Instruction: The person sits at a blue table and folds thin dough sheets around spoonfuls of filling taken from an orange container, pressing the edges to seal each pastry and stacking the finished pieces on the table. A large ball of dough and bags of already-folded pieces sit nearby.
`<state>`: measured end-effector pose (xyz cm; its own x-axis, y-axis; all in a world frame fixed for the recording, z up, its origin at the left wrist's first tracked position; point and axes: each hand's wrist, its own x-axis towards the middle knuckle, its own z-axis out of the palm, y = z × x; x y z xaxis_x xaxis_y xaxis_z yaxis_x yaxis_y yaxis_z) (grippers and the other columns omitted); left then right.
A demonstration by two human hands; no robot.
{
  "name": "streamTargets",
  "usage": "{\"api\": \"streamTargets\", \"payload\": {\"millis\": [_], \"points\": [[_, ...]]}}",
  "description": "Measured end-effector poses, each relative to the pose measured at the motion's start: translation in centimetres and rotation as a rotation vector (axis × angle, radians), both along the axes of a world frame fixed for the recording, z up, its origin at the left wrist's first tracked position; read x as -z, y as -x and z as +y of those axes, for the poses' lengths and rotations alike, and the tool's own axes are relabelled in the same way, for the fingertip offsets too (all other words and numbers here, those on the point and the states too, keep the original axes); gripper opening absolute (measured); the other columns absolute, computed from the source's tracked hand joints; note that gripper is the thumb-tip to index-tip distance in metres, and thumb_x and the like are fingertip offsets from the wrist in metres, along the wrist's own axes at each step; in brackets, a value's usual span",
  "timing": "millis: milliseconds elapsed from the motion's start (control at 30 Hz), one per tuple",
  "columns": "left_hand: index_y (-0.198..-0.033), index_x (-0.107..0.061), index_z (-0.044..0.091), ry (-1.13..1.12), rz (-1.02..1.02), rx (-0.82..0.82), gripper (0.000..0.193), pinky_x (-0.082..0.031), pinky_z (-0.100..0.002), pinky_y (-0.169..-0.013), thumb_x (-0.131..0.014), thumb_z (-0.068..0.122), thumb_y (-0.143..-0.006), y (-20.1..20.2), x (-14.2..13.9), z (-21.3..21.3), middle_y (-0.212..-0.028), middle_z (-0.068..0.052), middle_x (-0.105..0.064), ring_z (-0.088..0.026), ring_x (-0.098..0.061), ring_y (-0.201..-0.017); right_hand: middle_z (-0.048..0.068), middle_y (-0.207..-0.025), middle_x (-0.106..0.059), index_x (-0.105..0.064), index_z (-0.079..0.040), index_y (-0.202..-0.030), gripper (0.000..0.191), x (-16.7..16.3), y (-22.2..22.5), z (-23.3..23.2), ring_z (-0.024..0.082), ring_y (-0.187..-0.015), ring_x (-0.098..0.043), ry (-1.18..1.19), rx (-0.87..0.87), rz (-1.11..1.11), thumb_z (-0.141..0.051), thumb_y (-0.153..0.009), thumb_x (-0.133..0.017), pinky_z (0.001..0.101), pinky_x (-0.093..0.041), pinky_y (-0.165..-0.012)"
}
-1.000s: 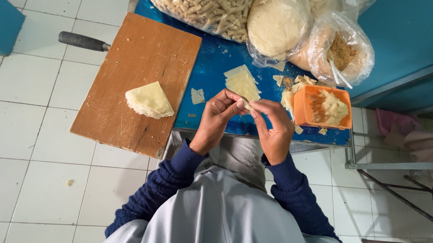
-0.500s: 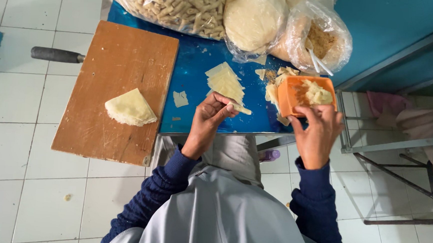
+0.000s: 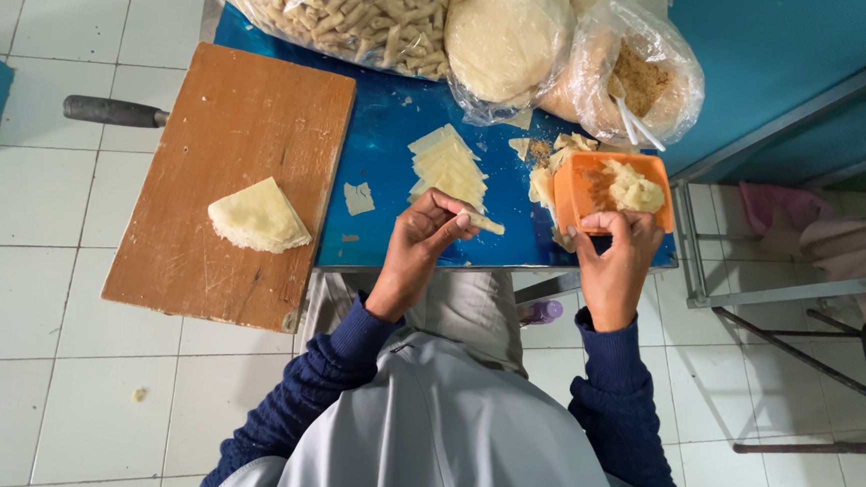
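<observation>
Blue table (image 3: 389, 141): left hand (image 3: 423, 235) pinching roll (image 3: 481, 221).

The person wears a dark navy knitted pullover with long sleeves; ribbed cuffs close at both wrists. Over the chest and shoulders lies a smooth pale grey cloth garment, hanging to the lap. Grey-beige trousers cover the legs. The left hand (image 3: 421, 241) and the right hand (image 3: 615, 257) are bare: no gloves, rings or watch visible.
</observation>
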<state>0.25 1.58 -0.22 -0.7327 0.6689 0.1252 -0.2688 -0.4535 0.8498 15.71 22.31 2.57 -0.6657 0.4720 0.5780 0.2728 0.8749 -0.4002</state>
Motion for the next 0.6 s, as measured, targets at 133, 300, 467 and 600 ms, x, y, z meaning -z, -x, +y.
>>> {"api": "streamTargets", "payload": {"millis": [133, 300, 467, 600], "points": [[-0.107, -0.062, 0.000, 0.003, 0.000, -0.001, 0.013, -0.058, -0.030, -0.089, -0.067, 0.012, -0.102, 0.0, 0.0, 0.1, -0.106, -0.009, -0.070, -0.016, -0.071, -0.098, 0.004, -0.112, -0.055, -0.067, -0.013, -0.106, 0.030, -0.1, 0.2, -0.2, 0.032, -0.117, -0.047, 0.025, 0.017, 0.007, -0.016, -0.086, -0.089, 0.0446, -0.038, -0.106], [-0.107, -0.062, 0.000, 0.001, -0.007, 0.003, 0.013, -0.057, -0.030, -0.088, -0.067, 0.011, -0.101, -0.1, 0.1, 0.2, -0.107, -0.009, -0.070, -0.016, -0.071, -0.097, 0.010, -0.114, -0.049, -0.071, -0.016, -0.111, 0.030, 0.5, 0.8, -0.6, 0.035, -0.115, -0.045, 0.011, 0.087, -0.011, -0.020, -0.088, -0.089, 0.0478, -0.036, -0.102], [-0.107, -0.062, 0.000, -0.009, -0.020, 0.011, 0.013, -0.057, -0.030, -0.088, -0.067, 0.010, -0.101, -0.1, 0.2, 0.3, -0.106, -0.009, -0.070, -0.016, -0.071, -0.097, 0.004, -0.112, -0.053, -0.067, -0.015, -0.105, 0.028, -0.1, 1.1, -1.0, 0.031, -0.117, -0.047, 0.031, 0.096, 0.017, -0.021, -0.088, -0.088, 0.0467, -0.038, -0.107], [-0.107, -0.061, 0.000, -0.023, -0.022, 0.020, 0.014, -0.057, -0.029, -0.088, -0.067, 0.011, -0.102, -0.2, 0.3, 0.4, -0.105, -0.009, -0.070, -0.015, -0.070, -0.096, 0.003, -0.108, -0.053, -0.070, -0.018, -0.112, 0.025, -1.4, 1.0, -4.1, 0.030, -0.115, -0.046, -0.030, -0.054, 0.075, -0.013, -0.092, -0.083, 0.0443, -0.037, -0.105]]}}
